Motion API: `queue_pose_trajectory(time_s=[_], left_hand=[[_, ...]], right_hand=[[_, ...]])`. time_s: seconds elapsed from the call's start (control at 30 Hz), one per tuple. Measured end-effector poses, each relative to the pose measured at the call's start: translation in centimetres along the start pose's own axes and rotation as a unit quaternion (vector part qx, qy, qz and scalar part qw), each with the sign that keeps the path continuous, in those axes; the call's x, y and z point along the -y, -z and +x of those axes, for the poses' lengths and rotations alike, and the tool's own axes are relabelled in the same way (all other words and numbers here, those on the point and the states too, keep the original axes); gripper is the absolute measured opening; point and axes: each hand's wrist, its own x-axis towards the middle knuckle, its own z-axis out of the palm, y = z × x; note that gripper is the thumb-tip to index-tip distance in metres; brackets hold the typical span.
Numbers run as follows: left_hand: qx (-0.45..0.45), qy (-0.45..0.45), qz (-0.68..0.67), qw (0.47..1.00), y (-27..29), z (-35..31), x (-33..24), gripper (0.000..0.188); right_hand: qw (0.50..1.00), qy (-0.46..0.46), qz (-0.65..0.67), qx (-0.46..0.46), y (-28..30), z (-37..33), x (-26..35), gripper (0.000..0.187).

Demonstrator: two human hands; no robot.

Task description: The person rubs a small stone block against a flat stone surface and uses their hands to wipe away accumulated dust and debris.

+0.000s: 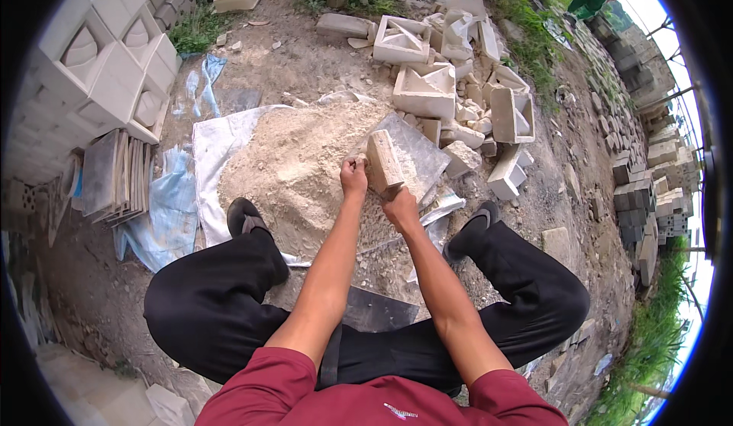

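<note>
My right hand (pixel 402 211) is closed round the lower end of a dusty tan block-shaped tool (pixel 384 159), where a short dark part shows. Whether it has a handle is hidden by my fingers. Just left of the tool, my left hand (pixel 353 178) is closed in a pinch, and what lies between its fingertips is too small to make out. Both hands are over a heap of pale crushed powder (pixel 282 151), which lies on a white sheet (pixel 208 174) between my feet. A grey flat slab (pixel 427 155) shows behind the tool, partly dusted.
Broken cream moulded blocks (pixel 424 90) and rubble lie beyond the slab to the right. On the left stand stacked pale blocks (pixel 92 37), thin boards (pixel 114 174) and a blue plastic sheet (pixel 172 204). Grey blocks (pixel 637 204) line the right. A person in green trousers (pixel 586 2) is far off.
</note>
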Motion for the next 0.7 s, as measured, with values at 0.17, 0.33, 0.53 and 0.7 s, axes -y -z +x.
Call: queue_pose_trajectory(time_s=[0.17,0.33,0.53,0.7], left_hand=[[-0.071,0.034,-0.062,0.995,0.8,-0.4,-1.1,0.022],[-0.164,-0.005,0.010,0.986,2.7,0.1,-2.2,0.027],[-0.179,-0.097,0.110,0.973,2.9,-0.5,-3.6,0.028],[-0.186,-0.109,0.155,0.964,3.0,-1.3,-5.2,0.030]], right_hand=[[0.999,0.008,0.033,0.025,1.2,1.0,1.0,0.046],[0.999,-0.006,0.037,-0.005,0.0,-0.6,1.1,0.048],[1.000,0.008,0.012,0.026,0.6,1.9,-1.3,0.049],[0.991,-0.099,0.064,-0.061,1.2,2.0,-3.5,0.049]])
